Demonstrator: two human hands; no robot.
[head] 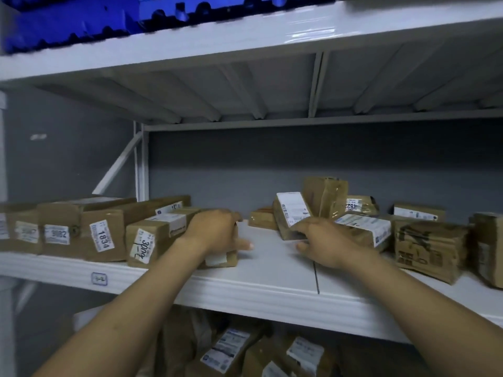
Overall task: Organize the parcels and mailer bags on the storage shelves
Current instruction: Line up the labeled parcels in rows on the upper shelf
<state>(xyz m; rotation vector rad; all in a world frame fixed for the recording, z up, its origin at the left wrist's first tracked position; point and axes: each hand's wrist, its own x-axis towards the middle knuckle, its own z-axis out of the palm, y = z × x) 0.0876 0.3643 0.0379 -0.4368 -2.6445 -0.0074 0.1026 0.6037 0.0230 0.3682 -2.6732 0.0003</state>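
Observation:
Brown taped parcels with white labels line the white middle shelf. My left hand lies over the right end of the left row, its fingers curled round a small parcel at the shelf front. Beside it stands a parcel with a handwritten label. My right hand grips the lower edge of a tilted parcel with a white label. Behind that one an upright taped parcel stands near the back wall.
More parcels lie to the right, among them a printed carton and a labelled flat box. A numbered box marked 1834 sits at the left. Labelled parcels fill the shelf below. Bare shelf shows between my hands.

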